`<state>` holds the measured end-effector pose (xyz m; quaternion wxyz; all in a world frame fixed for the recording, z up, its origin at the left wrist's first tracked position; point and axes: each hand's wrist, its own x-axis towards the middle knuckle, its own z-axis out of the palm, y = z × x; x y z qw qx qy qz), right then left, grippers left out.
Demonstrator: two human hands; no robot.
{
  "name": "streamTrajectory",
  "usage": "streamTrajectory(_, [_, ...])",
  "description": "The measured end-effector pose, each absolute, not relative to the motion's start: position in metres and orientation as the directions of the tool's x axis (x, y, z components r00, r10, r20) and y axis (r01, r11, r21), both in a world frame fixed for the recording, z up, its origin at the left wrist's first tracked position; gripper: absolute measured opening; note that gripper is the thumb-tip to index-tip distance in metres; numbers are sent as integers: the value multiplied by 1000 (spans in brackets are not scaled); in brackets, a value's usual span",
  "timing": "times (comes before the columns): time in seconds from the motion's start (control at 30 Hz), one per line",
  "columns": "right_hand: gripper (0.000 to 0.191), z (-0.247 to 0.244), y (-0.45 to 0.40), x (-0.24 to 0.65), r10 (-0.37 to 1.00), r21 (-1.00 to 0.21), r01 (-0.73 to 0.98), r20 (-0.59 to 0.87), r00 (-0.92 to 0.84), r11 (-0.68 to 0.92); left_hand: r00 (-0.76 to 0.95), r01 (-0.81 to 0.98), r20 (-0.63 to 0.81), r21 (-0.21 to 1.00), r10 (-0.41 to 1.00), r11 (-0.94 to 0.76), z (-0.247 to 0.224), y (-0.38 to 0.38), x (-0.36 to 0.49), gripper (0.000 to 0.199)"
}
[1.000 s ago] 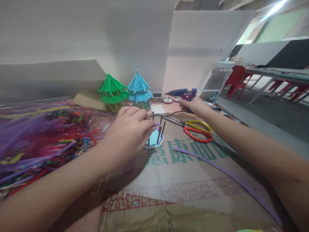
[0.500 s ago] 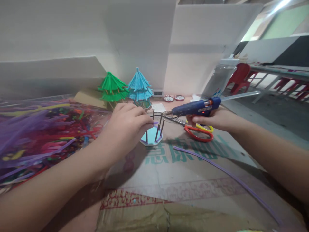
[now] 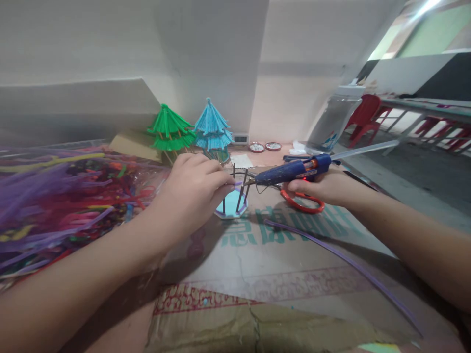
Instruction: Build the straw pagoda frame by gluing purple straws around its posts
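One purple pipe cleaner (image 3: pixel 238 184) is pinched by the left hand (image 3: pixel 198 184) over the octagonal base (image 3: pixel 231 202) at twelve o'clock; fingertips (image 3: pixel 228 182) could be burned by the close nozzle (image 3: pixel 250 182) of the hot-glue gun (image 3: pixel 290 170), gripped by the right hand (image 3: pixel 329 185).

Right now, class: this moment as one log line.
left hand: pinching purple pipe cleaner | right hand: holding glue gun, nozzle near sticks | scissors: on cardboard
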<state>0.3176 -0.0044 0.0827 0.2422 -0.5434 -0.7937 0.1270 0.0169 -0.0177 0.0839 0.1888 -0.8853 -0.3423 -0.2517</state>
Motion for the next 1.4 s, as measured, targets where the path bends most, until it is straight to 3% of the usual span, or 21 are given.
streamTrajectory(0.13, [35, 83, -5, 316, 953, -472, 828, 165, -253, 302, 636, 700, 579, -156, 509, -697, 85, -18, 17, 24])
streamTrajectory(0.43, [39, 84, -6, 315, 941, -463, 824, 237, -240, 327, 637, 701, 580, -161, 508, -695, 84, -17, 17, 23])
streamTrajectory(1.4, [37, 80, -1, 315, 939, -492, 801, 218, -266, 341, 640, 697, 583, -167, 501, -697, 83, -18, 17, 24])
